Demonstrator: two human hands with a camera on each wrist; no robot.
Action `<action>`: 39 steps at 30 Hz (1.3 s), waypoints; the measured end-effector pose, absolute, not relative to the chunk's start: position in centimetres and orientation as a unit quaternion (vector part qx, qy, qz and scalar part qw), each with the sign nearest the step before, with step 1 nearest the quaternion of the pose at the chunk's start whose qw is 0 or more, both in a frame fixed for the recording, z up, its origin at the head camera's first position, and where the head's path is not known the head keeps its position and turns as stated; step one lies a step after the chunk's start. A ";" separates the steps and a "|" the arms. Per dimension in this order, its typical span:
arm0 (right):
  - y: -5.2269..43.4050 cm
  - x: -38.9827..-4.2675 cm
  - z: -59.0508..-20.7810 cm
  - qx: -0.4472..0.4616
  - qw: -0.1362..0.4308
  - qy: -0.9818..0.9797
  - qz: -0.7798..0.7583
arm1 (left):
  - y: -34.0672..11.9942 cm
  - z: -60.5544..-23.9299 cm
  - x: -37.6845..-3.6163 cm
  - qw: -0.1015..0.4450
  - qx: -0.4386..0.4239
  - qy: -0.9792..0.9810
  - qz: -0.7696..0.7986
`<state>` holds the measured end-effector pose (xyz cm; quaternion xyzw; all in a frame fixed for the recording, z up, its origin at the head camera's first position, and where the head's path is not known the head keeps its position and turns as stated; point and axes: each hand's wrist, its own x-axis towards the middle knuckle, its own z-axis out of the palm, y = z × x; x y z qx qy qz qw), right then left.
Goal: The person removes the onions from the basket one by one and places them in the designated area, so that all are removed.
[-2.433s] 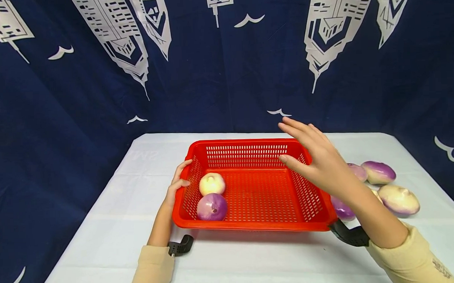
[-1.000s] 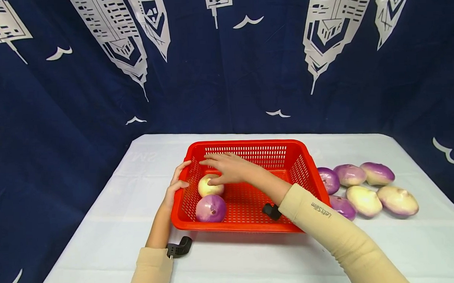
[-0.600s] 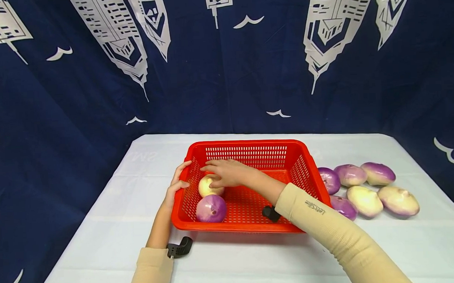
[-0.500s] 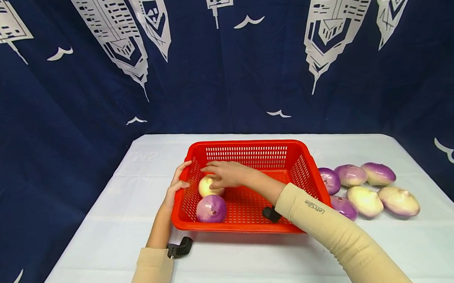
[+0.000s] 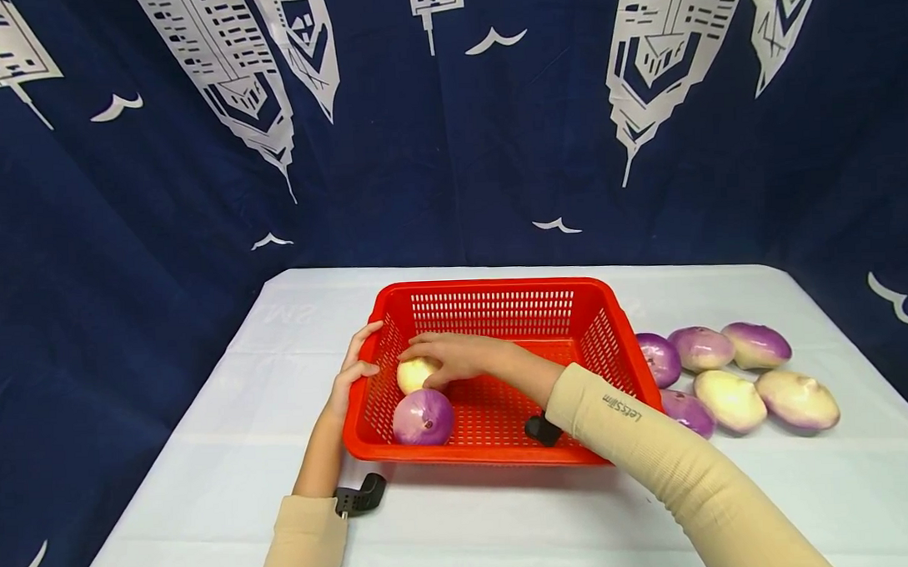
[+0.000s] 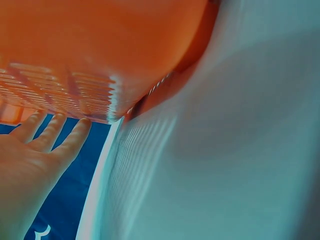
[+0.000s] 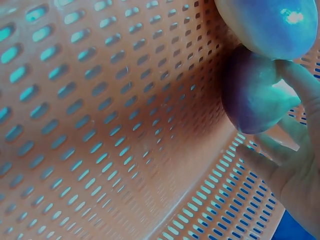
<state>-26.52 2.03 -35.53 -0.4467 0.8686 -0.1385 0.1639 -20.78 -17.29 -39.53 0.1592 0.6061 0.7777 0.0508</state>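
Note:
A red plastic basket (image 5: 497, 454) with slotted walls stands on the white-covered table. My left hand (image 5: 343, 386) holds its left side, thumb and a finger over the rim; in the left wrist view several fingers (image 6: 77, 140) lie along the outer wall. Inside, at the left, are a pale turnip (image 5: 414, 375) and a purple turnip (image 5: 423, 418) in front of it. My right hand (image 5: 456, 356) reaches in and grips the pale turnip, its thumb wedged between the two. In the right wrist view the pale one's underside shows as a dark turnip (image 7: 247, 95).
Several more turnips lie on the table right of the basket, among them a cream turnip (image 5: 731, 401) and a purple one (image 5: 756, 345). A black wrist camera (image 5: 543, 430) on the right arm hangs inside the basket. Dark blue cloth (image 5: 458, 191) hangs behind the table.
From the right, my right hand has moved over into the basket, then lowered onto the pale turnip and closed round it. The left hand and the basket stay where they were.

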 end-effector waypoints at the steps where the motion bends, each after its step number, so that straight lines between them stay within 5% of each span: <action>1: 2.0 -26.6 -35.6 -0.450 0.168 0.866 -0.137 | -17.3 -39.6 -20.8 0.052 0.160 0.605 0.778; 39: 3.7 -26.1 -32.7 -0.458 0.152 0.864 -0.142 | -17.4 -39.9 -21.0 0.052 0.159 0.598 0.784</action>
